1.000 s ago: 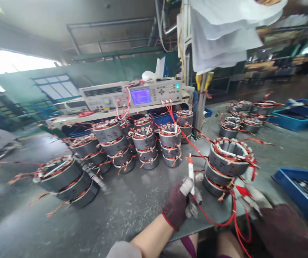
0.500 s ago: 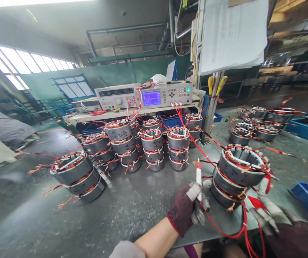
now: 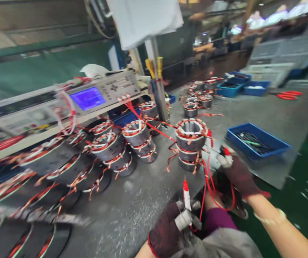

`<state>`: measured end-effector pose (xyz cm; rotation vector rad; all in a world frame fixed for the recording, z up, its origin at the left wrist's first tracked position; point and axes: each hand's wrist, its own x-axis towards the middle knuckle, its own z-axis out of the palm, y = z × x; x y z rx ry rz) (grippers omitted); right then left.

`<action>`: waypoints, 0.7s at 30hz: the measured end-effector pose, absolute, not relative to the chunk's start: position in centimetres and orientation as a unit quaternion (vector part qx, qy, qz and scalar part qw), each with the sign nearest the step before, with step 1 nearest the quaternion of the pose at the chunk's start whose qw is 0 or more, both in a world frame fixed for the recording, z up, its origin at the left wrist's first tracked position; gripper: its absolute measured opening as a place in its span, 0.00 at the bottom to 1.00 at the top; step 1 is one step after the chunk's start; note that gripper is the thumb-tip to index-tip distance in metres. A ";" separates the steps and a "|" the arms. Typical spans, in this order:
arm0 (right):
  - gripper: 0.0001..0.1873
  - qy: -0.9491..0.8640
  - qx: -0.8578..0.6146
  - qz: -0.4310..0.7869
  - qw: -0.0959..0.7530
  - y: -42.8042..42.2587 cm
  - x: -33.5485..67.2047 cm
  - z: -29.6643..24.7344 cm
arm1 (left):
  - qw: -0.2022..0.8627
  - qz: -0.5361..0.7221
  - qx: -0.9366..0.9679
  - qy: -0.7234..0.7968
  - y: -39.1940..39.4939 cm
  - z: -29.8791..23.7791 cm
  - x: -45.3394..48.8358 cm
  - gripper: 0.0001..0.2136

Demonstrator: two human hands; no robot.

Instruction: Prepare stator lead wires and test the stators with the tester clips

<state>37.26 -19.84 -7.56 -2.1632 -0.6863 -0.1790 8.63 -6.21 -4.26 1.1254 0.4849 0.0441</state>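
My left hand [image 3: 174, 224], in a dark red glove with grey fingertips, is closed around a red-and-white test probe [image 3: 186, 195] whose pointed tip faces up. My right hand [image 3: 237, 170], gloved alike, grips a second test probe with a red end [image 3: 226, 151]; its tip is blurred. Between and beyond the hands stands a stack of motor stators [image 3: 191, 143] with orange-red windings and loose lead ends. Another red-and-white piece [image 3: 209, 138] rests against the stack's right side. Red test leads [image 3: 207, 182] hang in loops below it, between both hands.
More stacked stators [image 3: 108, 150] fill the left of the metal bench. A tester with a blue screen [image 3: 87, 98] sits on a shelf behind them. Smaller stators [image 3: 197, 98] stand farther back. At right lie a blue bin [image 3: 258, 152] of dark parts and red-handled pliers [image 3: 288, 95].
The view has swung right, bringing more of the bench and bins in. My right hand has come up beside the stator stack with its probe; my left hand still holds a probe, now lower.
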 end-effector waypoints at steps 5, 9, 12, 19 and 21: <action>0.38 -0.272 -0.797 0.020 0.539 -15.4 39.5 -7.5 | 0.842 -0.046 0.483 0.235 -7.8 -5.7 8.8 0.24; 0.38 -0.283 -0.810 0.007 0.514 -15.6 40.3 -7.8 | 0.837 -0.012 0.474 0.274 -8.2 -5.0 9.3 0.26; 0.30 -0.271 -0.825 0.016 0.495 -17.5 40.1 -9.0 | 0.824 -0.008 0.469 0.318 -8.0 -4.5 9.5 0.25; 0.23 -0.216 -0.870 0.075 0.437 -19.7 40.4 -11.6 | 0.793 0.003 0.507 0.338 -8.0 -4.2 10.9 0.26; 0.24 -0.216 -0.871 0.081 0.435 -19.1 41.1 -11.3 | 0.784 0.015 0.527 0.327 -8.1 -4.2 11.4 0.26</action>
